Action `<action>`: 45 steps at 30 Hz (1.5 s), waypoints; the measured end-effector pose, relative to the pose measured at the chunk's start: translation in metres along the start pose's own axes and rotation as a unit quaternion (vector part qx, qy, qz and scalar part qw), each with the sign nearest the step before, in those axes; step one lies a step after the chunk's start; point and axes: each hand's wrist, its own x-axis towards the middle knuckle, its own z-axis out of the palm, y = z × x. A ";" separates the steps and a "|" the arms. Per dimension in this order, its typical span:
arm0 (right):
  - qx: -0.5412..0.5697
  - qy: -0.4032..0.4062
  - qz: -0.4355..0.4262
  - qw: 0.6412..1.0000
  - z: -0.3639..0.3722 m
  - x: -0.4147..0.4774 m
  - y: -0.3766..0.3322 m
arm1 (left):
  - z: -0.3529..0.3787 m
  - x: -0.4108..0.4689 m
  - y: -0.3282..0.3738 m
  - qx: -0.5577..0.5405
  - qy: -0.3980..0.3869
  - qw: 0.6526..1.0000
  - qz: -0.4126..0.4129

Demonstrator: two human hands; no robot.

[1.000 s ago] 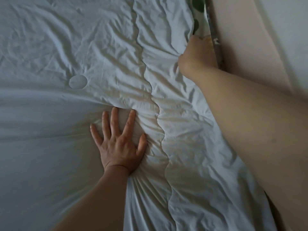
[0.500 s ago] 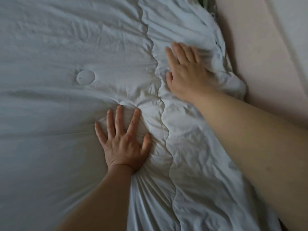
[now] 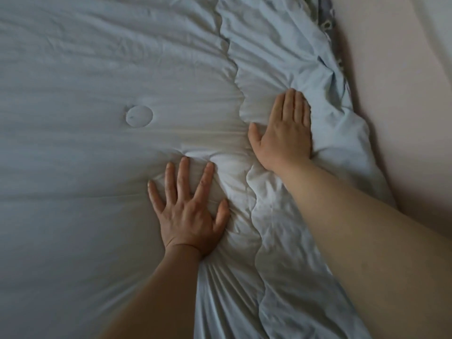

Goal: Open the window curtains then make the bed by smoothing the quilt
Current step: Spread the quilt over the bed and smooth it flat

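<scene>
your left hand (image 3: 189, 211) presses flat, fingers spread, pinning the quilt (image 3: 85, 69); your right hand (image 3: 285, 135), fingers straight and together, smooths wrinkles toward the far-right edge, gripping nothing.

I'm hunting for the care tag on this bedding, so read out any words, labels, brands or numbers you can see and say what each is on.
None: no readable text shows in this view.
The pale white padded quilt is plain, and its round stitched circle is blank.
The grey-and-green patterned fabric strip at the far edge is too blurred to show any lettering.
No tag shows by the left hand or right hand.
</scene>
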 end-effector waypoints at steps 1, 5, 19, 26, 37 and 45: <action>0.001 0.007 -0.006 1.000 0.001 -0.001 -0.002 | 0.000 0.000 0.000 0.003 -0.002 1.000 -0.001; 0.026 0.032 -0.006 0.999 0.006 -0.005 -0.003 | -0.001 0.000 -0.001 0.007 -0.005 1.000 -0.003; 0.060 0.089 -0.001 0.994 0.014 0.000 -0.005 | -0.003 0.001 0.000 0.002 -0.013 1.000 -0.002; 0.061 0.095 0.001 0.994 0.015 0.001 -0.005 | -0.002 0.003 -0.001 0.005 -0.021 1.000 0.002; 0.075 0.095 0.012 0.993 0.017 0.005 -0.005 | -0.006 0.004 -0.001 -0.009 -0.049 0.999 0.009; 0.075 0.064 0.012 0.995 0.018 0.009 -0.003 | -0.031 0.141 -0.013 -0.028 0.009 0.999 -0.024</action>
